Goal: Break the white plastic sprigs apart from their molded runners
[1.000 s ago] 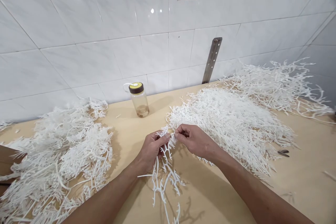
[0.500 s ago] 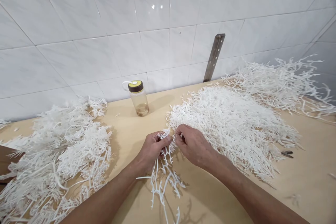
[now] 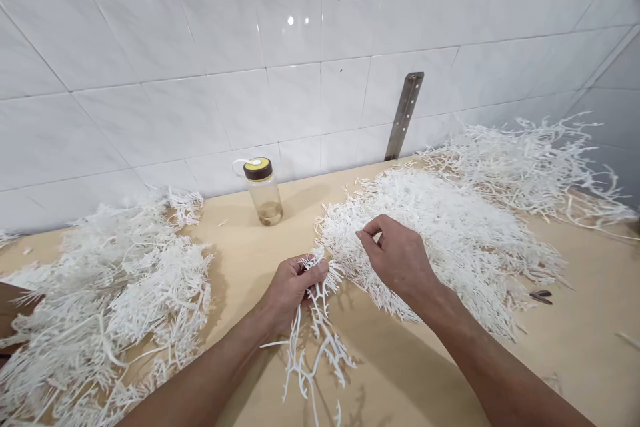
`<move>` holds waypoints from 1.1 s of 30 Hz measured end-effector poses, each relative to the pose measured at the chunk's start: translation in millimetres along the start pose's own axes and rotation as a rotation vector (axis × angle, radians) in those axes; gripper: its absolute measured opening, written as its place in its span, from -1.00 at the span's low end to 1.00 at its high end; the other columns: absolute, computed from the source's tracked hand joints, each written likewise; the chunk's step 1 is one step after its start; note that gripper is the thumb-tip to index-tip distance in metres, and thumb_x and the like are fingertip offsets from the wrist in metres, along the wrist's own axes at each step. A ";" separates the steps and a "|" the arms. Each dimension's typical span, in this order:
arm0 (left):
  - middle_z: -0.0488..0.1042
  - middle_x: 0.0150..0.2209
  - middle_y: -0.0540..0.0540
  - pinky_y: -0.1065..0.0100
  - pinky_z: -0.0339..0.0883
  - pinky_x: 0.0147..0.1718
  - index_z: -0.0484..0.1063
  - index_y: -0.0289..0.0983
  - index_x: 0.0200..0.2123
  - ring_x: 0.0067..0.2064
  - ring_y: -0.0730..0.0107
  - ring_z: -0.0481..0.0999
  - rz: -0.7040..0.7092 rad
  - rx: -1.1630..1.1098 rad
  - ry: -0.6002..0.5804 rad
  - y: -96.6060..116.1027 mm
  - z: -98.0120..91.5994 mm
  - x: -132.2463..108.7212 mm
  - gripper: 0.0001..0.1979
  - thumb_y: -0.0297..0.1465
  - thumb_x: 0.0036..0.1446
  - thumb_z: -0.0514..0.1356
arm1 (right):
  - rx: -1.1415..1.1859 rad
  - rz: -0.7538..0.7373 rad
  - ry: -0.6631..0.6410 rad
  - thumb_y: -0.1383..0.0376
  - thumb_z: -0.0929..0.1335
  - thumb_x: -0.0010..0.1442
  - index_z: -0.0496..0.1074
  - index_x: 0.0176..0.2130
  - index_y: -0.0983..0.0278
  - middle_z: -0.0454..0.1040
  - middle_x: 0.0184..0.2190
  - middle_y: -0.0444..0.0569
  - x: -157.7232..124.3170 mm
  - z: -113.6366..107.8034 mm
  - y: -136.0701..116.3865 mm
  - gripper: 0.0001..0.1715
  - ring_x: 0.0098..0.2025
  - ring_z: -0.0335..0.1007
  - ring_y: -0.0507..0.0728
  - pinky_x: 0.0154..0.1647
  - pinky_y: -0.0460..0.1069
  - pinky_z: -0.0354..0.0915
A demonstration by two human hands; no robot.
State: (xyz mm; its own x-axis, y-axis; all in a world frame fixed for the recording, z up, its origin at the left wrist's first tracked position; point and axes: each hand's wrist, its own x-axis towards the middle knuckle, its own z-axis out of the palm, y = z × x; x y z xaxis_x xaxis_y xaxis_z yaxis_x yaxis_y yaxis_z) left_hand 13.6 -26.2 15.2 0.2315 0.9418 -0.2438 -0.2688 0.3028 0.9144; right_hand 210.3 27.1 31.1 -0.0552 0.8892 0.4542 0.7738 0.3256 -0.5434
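Observation:
My left hand [image 3: 295, 283] is closed on a bunch of white branching sprigs [image 3: 320, 337], held between thumb and fingers. Their forked stems hang down toward me, while a fan of thin tips sticks up past the thumb. My right hand [image 3: 397, 257] is up and to the right, thumb and fingertips pinched together above the near-left part of a big pile of fine white sprigs [image 3: 450, 227]. Whether anything small sits in that pinch is hidden. The two hands are apart.
Another heap of white sprigs [image 3: 150, 280] spreads over the table's left side. Longer white stems [image 3: 535, 160] lie at the back right. A clear bottle [image 3: 267, 200] with a dark and yellow lid stands near the wall. A small dark tool [image 3: 541, 296] lies by the right pile.
My right hand has moved away from the sprigs in my left hand, up and to the right over the pile. My left hand keeps its hold almost in place.

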 end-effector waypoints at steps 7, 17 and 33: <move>0.19 -0.63 0.10 0.48 -0.01 -0.62 0.30 -0.30 -0.51 -0.61 0.61 0.11 0.024 -0.063 0.105 -6.5 -1.9 7.3 -0.59 -0.14 -0.05 0.39 | 0.269 -0.115 -0.173 0.26 0.28 0.28 0.50 -0.29 0.23 0.53 -0.31 -0.07 -14.6 3.0 -22.8 -0.80 -0.47 0.34 0.03 -0.41 -0.04 0.24; 0.18 -0.63 0.10 0.48 -0.09 -0.62 0.32 -0.31 -0.48 -0.61 0.63 0.08 0.068 -0.042 0.146 -8.4 0.4 9.2 -0.61 -0.14 -0.01 0.37 | 0.326 0.005 -0.343 0.27 0.34 0.20 0.54 -0.31 0.22 0.49 -0.48 -0.12 -18.2 11.1 -24.9 -0.84 -0.53 0.29 0.01 -0.50 -0.06 0.20; 0.17 -0.63 0.10 0.48 -0.02 -0.63 0.30 -0.30 -0.54 -0.61 0.61 0.12 0.037 -0.003 0.131 -4.9 4.9 5.4 -0.59 -0.16 -0.10 0.41 | 0.177 -0.127 -0.248 0.38 0.25 0.27 0.37 -0.35 0.28 0.44 -0.38 -0.06 -27.7 22.1 -31.6 -0.84 -0.40 0.33 0.07 -0.38 -0.03 0.20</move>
State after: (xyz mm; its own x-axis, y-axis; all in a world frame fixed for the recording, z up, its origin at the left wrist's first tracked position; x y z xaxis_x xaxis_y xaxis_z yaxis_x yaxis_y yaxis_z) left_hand 20.7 -23.3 11.0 0.0971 0.9633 -0.2502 -0.2776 0.2677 0.9227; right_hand 173.4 -0.7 20.0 -0.3132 0.8822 0.3517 0.6306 0.4701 -0.6175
